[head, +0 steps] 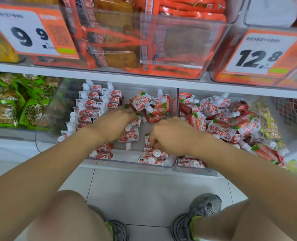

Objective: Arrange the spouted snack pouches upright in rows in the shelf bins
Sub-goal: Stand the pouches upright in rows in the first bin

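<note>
We observe the left hand and right hand, fingers curled onto spouted pouches inside the clear middle bin; upright rows stand along its left side.

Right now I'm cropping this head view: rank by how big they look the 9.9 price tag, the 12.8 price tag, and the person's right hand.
1-2. 9.9 price tag and 12.8 price tag: look alike, unranked.
3. right hand.

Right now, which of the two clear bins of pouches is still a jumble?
The right-hand clear plastic bin: its red-and-white spouted pouches lie heaped at all angles, while the left-hand clear bin already has upright rows along its left side.
</note>
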Tool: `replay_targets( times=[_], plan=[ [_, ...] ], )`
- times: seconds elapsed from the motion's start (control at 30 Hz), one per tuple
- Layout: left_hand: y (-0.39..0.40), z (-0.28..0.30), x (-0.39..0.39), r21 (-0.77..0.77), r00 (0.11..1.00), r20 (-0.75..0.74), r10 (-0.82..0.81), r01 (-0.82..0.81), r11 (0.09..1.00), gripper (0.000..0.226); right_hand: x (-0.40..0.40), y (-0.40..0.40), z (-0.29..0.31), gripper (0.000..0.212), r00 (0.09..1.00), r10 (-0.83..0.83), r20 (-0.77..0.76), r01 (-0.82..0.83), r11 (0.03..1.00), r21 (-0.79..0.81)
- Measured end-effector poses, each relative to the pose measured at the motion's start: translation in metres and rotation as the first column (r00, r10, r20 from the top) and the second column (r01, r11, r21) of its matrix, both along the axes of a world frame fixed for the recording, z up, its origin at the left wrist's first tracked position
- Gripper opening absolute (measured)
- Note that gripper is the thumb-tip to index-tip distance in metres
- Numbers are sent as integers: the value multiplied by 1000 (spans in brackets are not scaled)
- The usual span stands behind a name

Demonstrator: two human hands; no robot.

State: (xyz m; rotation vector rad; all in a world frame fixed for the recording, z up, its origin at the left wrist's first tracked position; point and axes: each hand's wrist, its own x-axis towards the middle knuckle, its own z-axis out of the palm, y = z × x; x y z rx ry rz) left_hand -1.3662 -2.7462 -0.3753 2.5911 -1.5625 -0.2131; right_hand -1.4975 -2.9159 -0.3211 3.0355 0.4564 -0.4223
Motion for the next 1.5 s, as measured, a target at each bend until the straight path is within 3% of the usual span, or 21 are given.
replay_targets(
  times=[0.07,0.2,0.4,0.5,0.63,0.77,0.93,1.0,1.1,1.2,1.27,1.33,1.4,1.5],
  plan=[
    [-3,8,-1,-107,997,-63,51,-57,993,31,0,0,1,19,1000,18,-9,-18,1000,-15],
    [-1,22,-5,-230,961,-238,142,-197,953,15,5,3,5,10,998,26,-59,-27,999,-23],
    [-23,15,-18,-323,941,-314,125,-230,918,8,3,-7,16,20,994,-19,-107,39,983,181],
    [-34,2,-20,-293,893,-448,33,-181,939,12,-4,-14,8,19,999,-30,-13,33,969,244],
    [-39,-9,-24,-185,765,-643,-42,-102,978,3,-8,-20,-6,20,992,-43,122,22,986,168],
    [-29,-11,-9,-20,735,-678,-9,-5,1000,21,-5,-23,-3,34,991,-113,71,102,983,150],
    [-40,-13,-21,-91,750,-654,-99,52,994,20,-1,-20,-1,28,986,-151,68,140,978,152],
    [-44,-16,-25,-103,758,-645,-98,42,994,21,-1,-18,-2,38,983,-162,90,150,980,130],
    [-42,-14,-18,-31,778,-624,-73,68,997,14,1,-14,0,53,990,-97,99,94,995,38],
    [-28,3,-4,57,724,-690,-14,73,996,9,11,-10,4,46,999,-8,35,10,998,-57],
    [-17,5,6,25,715,-699,19,-2,1000,37,22,-9,5,32,998,24,-62,-27,999,-45],
    [-11,4,9,70,832,-552,61,-27,997,56,33,-9,3,29,991,60,-122,-67,996,-52],
    [-14,1,5,199,939,-342,47,24,980,69,44,-11,2,36,982,76,-172,-89,994,-65],
    [-23,1,-3,366,985,-174,-18,81,927,101,55,-11,1,63,953,15,-303,-15,1000,0]
  ],
)
